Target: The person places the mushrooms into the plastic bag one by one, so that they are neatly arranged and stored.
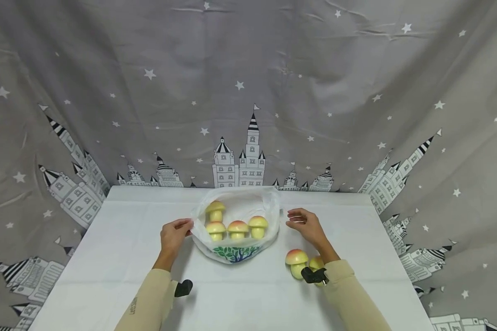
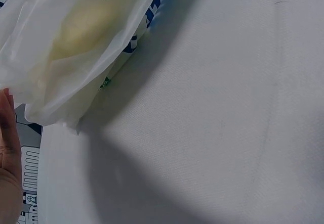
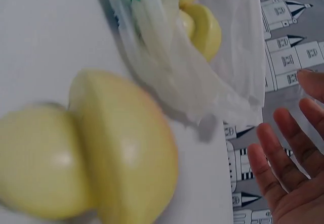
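Observation:
A white plastic bag [image 1: 244,203] with a green and blue tree print lies with its mouth spread open, holding several yellow toy mushrooms [image 1: 238,229]. My left hand [image 1: 175,235] pinches the bag's left rim between thumb and fingers; in the left wrist view its fingertips meet the plastic. Just off the bag's right side, my right hand [image 1: 308,226] holds nothing, its fingers apart in the right wrist view. Below that hand sit two more mushrooms, one with a reddish cap [image 1: 297,262], the other [image 1: 316,263] partly hidden by the right wrist's black mount.
A white cloth covers the table [image 1: 232,303]. Behind it hangs a grey curtain [image 1: 170,110] printed with stars and castles, and the bag stands close to the table's back edge.

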A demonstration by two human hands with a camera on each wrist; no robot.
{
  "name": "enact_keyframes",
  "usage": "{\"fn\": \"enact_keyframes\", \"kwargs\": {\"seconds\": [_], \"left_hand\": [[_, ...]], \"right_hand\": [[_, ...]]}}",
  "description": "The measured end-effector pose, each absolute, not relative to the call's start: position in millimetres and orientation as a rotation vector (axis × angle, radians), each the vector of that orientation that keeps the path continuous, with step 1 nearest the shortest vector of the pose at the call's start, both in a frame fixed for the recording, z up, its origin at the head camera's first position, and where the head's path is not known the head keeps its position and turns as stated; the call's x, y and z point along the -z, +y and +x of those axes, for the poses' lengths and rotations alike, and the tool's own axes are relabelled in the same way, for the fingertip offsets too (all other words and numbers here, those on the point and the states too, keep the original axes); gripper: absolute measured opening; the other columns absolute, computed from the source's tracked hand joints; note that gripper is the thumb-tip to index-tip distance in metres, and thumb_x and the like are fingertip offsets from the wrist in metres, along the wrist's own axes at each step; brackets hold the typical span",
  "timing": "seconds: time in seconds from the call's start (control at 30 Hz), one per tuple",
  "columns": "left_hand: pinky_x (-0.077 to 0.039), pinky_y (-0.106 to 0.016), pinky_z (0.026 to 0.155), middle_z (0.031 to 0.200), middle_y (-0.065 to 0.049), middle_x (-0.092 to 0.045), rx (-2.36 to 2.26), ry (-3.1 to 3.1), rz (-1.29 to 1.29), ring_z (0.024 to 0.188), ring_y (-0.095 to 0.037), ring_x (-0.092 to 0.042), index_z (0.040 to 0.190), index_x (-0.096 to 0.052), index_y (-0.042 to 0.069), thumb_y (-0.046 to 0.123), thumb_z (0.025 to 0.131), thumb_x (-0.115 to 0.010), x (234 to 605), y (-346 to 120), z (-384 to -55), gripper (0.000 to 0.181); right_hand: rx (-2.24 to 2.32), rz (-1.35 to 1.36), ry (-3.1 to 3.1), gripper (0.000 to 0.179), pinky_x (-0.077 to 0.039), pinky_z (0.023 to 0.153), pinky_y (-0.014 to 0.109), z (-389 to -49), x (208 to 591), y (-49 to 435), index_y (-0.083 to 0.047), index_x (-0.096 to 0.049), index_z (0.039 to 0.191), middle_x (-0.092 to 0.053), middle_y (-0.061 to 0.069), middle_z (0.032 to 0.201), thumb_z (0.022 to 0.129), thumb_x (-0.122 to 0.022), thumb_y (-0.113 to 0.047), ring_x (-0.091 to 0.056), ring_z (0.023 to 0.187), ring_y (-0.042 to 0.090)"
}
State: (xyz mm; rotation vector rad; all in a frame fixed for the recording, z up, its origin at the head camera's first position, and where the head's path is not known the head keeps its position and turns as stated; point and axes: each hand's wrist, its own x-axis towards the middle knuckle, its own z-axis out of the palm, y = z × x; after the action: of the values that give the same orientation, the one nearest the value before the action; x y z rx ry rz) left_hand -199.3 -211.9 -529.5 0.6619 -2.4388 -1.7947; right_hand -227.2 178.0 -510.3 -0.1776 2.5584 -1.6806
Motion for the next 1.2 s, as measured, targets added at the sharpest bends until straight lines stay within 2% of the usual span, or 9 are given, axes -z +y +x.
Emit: {"fn": "enact_keyframes", "kwargs": {"seconds": [0.1,0.27,0.5,0.73,1.07,1.2], "left_hand": [[-0.050,-0.011,0.063,0.104,-0.019,-0.067,1.798,-2.429,0.668,0.069,-0.002,-0.061,0.114,-0.066,-0.006,0.015,0.093,-0.064,529,-212,-200,0.030],[-0.051,-0.011,0.064,0.103,-0.020,-0.068,1.816,-2.402,0.650,0.069,-0.002,-0.062,0.114,-0.065,-0.007,0.015,0.092,-0.064,527,-211,-201,0.031],[-0.051,-0.012,0.064,0.103,-0.018,-0.067,1.800,-2.417,0.694,0.070,-0.004,-0.062,0.114,-0.066,-0.006,0.015,0.092,-0.065,529,-211,-202,0.030],[-0.052,-0.012,0.065,0.104,-0.019,-0.067,1.803,-2.398,0.679,0.069,-0.003,-0.062,0.113,-0.066,-0.006,0.014,0.092,-0.065,532,-211,-202,0.029],[-0.052,-0.012,0.065,0.105,-0.020,-0.067,1.809,-2.395,0.680,0.070,-0.003,-0.062,0.114,-0.065,-0.008,0.013,0.093,-0.063,529,-209,-198,0.030],[-0.052,-0.011,0.065,0.105,-0.020,-0.067,1.824,-2.378,0.686,0.069,-0.002,-0.062,0.114,-0.065,-0.007,0.013,0.092,-0.063,529,-209,-198,0.029]], "right_hand": [[1.660,-0.173,2.521,0.037,-0.053,0.089,0.036,-223,513,189,0.004,-0.061,0.119,-0.064,0.020,0.116,0.086,-0.072,-0.007,-0.061,0.107,0.034],[1.645,-0.221,2.477,0.041,-0.050,0.093,0.045,-215,517,208,0.006,-0.059,0.122,-0.060,0.024,0.121,0.086,-0.072,-0.008,-0.057,0.112,0.040],[1.502,-0.189,2.556,0.042,-0.044,0.101,0.048,-199,524,233,0.004,-0.060,0.122,-0.061,0.021,0.121,0.086,-0.073,-0.014,-0.056,0.114,0.035],[1.532,-0.194,2.495,0.049,-0.039,0.104,0.053,-186,535,258,0.004,-0.057,0.126,-0.056,0.023,0.128,0.085,-0.073,-0.013,-0.051,0.120,0.040],[1.546,-0.155,2.267,0.064,-0.041,0.103,0.050,-169,552,289,0.002,-0.049,0.135,-0.048,0.024,0.139,0.081,-0.077,-0.016,-0.044,0.126,0.043],[1.556,-0.217,2.193,0.068,-0.043,0.101,0.037,-164,557,293,0.005,-0.045,0.137,-0.044,0.026,0.141,0.081,-0.077,-0.014,-0.041,0.129,0.045]]}}
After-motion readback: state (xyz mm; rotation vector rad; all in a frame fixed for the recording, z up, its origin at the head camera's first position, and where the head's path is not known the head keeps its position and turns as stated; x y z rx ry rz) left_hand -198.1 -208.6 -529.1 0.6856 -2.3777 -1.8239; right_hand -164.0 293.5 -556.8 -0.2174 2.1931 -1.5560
